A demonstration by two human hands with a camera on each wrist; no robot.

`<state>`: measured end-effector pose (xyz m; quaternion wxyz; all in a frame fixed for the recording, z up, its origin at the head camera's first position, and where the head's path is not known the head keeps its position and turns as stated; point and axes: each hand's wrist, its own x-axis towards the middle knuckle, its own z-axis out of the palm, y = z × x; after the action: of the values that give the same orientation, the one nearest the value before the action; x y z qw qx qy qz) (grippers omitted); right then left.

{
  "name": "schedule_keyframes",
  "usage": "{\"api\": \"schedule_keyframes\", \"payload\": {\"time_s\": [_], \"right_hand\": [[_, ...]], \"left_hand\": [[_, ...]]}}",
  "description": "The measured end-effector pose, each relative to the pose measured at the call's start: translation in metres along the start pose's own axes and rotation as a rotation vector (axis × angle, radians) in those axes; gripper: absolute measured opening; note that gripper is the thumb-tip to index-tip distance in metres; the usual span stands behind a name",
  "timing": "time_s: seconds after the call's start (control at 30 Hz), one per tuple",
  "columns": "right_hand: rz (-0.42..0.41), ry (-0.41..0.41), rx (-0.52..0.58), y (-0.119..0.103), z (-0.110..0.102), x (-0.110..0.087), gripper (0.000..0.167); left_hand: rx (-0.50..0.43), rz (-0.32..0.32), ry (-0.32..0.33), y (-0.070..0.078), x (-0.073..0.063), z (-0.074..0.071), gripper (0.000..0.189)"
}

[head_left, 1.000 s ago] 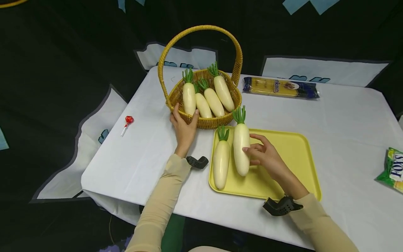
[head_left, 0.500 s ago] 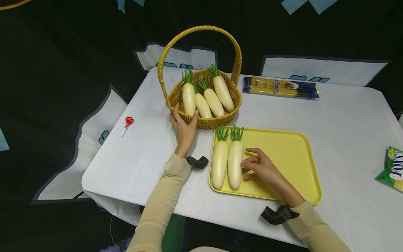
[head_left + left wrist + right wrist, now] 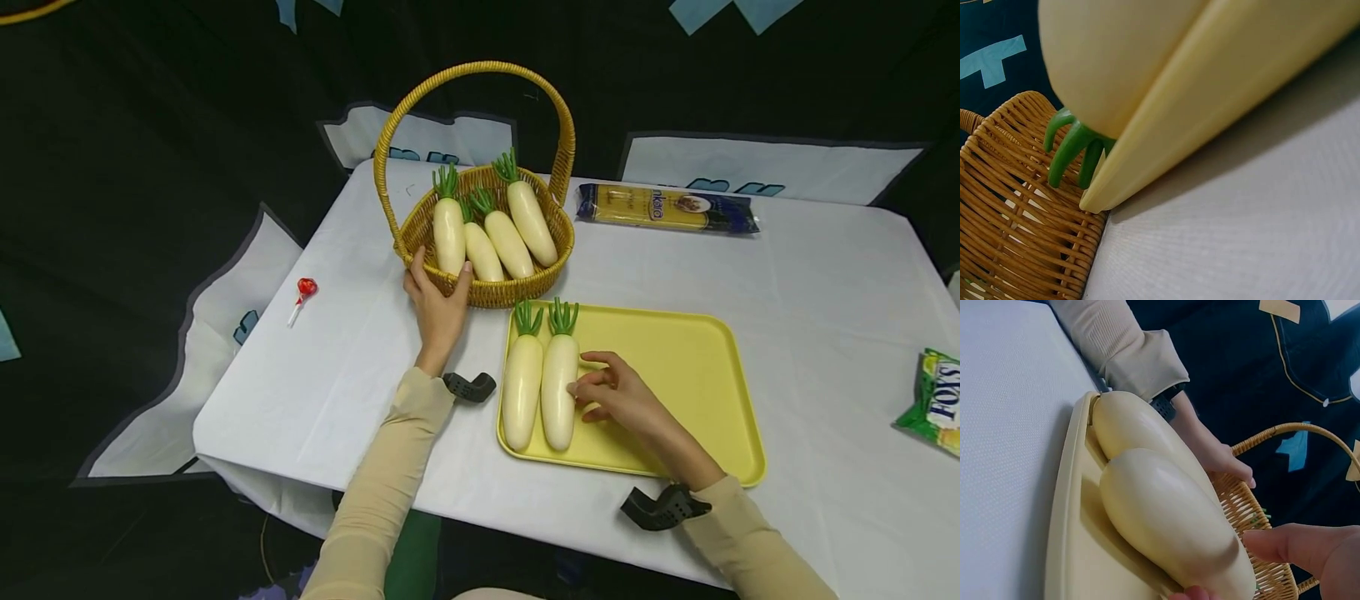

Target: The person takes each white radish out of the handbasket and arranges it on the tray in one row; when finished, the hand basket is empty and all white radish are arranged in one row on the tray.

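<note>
Two white radishes with green stalks lie side by side along the left of the yellow tray [image 3: 675,367]. My right hand [image 3: 622,396] is at the right side of the inner radish [image 3: 559,392], thumb tip right at its skin and fingers loosely bent. The other radish [image 3: 522,392] lies nearer the tray's left rim. My left hand [image 3: 438,312] holds the front left rim of the wicker basket [image 3: 502,293], thumb and fingers spread along it. Several more white radishes [image 3: 508,243] lean inside the basket. In the right wrist view, my right thumb [image 3: 1300,547] shows beyond the inner radish [image 3: 1172,519].
A red lollipop [image 3: 306,287] lies on the white-covered table [image 3: 337,367] to the left. Behind the tray is a pasta packet [image 3: 667,208], and a green snack bag [image 3: 941,404] lies at the far right. The basket's tall handle [image 3: 480,67] arches over its radishes.
My right hand has lowered the second radish onto the tray beside the first and loosened its fingers from it. My left hand has stayed on the basket rim.
</note>
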<state>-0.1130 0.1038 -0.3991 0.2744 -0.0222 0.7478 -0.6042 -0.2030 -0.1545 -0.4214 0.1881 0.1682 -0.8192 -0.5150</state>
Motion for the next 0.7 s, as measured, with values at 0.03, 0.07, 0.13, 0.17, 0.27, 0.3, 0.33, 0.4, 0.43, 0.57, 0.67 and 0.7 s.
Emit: {"api": "schedule_keyframes", "payload": {"time_s": [0.03,0.07,0.13,0.17,0.27,0.3,0.33,0.4,0.43,0.57,0.67,0.7], "right_hand": [[-0.003,0.004,-0.008,0.000,0.000,0.000,0.065],[-0.007,0.007,-0.015,-0.001,0.000,0.001,0.064],[-0.016,0.015,-0.025,-0.002,0.000,0.001,0.062],[-0.023,0.019,-0.030,-0.002,0.000,0.001,0.061],[-0.038,0.032,-0.036,-0.005,-0.001,0.003,0.057],[-0.046,0.036,-0.036,-0.006,-0.001,0.003,0.056],[-0.054,0.041,-0.035,-0.007,-0.002,0.003,0.056],[-0.075,0.048,-0.028,-0.009,-0.002,0.004,0.055],[-0.088,0.050,-0.024,-0.010,-0.002,0.005,0.054],[-0.141,0.042,-0.006,-0.015,-0.004,0.007,0.051],[-0.165,0.038,-0.007,-0.018,-0.004,0.007,0.050],[-0.170,0.041,-0.013,-0.020,-0.004,0.008,0.050]], "left_hand": [[0.001,0.003,0.001,0.000,0.000,0.000,0.080],[0.000,0.004,0.002,0.000,0.000,0.000,0.080],[0.002,0.006,0.005,-0.001,-0.001,0.000,0.080],[0.002,0.007,0.006,-0.001,-0.001,0.000,0.080],[0.000,0.008,0.005,-0.001,-0.001,0.000,0.079],[0.000,0.009,0.005,-0.001,-0.001,0.000,0.079],[-0.002,0.010,0.005,-0.001,-0.001,0.000,0.080],[-0.003,0.012,0.003,-0.001,-0.001,0.000,0.079],[-0.003,0.013,0.003,-0.001,-0.001,0.000,0.079],[-0.002,0.014,0.005,-0.001,-0.001,-0.001,0.079],[0.000,0.017,0.003,-0.001,-0.001,-0.001,0.080],[0.000,0.020,0.003,-0.001,-0.001,-0.001,0.080]]}}
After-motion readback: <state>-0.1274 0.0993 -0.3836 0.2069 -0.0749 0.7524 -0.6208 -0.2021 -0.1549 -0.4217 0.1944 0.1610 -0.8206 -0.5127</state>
